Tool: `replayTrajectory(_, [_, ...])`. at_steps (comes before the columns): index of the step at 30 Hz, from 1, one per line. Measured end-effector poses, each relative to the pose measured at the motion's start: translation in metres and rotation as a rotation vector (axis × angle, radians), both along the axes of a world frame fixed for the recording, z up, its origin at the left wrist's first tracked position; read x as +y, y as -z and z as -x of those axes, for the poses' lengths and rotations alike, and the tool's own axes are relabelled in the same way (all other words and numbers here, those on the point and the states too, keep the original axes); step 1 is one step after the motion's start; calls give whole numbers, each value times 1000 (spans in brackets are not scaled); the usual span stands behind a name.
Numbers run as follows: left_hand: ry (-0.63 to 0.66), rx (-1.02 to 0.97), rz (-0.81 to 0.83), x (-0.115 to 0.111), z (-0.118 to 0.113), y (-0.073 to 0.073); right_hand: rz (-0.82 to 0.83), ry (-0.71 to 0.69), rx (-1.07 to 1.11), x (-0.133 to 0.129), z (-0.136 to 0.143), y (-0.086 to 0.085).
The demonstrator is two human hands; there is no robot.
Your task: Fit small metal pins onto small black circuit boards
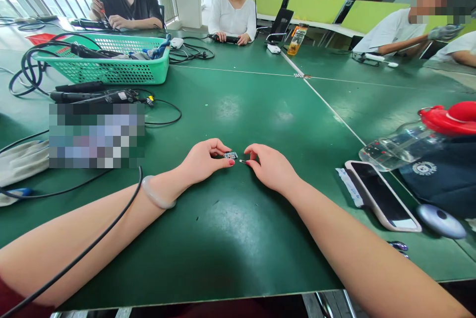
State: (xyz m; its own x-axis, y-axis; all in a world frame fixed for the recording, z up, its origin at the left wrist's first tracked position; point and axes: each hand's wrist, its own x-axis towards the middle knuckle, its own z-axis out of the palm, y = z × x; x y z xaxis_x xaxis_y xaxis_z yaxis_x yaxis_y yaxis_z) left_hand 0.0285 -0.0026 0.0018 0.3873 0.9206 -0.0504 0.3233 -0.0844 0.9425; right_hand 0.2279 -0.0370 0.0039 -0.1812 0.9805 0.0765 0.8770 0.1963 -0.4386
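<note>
A small circuit board (230,155) is pinched between the left hand's (206,160) thumb and fingers, just above the green table (238,238). Close beside it, the right hand (271,166) holds a tiny thin piece (243,161) at its fingertips, pointing toward the board, the two parts apart. Farther right lies a phone (383,196).

A small dark circuit board (230,155) lies near a tiny slim piece (243,161).

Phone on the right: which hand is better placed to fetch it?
Right, likely: the right hand is nearer the phone. It pinches a small thin piece, which may need setting down first. The left hand, farther off, holds a small board.
</note>
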Motion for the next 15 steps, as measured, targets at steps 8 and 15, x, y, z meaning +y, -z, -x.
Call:
replayTrajectory(8, [42, 39, -17, -1, -2, -1, -43, 27, -98, 3, 4, 4])
replayTrajectory(15, [65, 65, -45, -2, -1, 0, -236, -4, 154, -5, 11, -3])
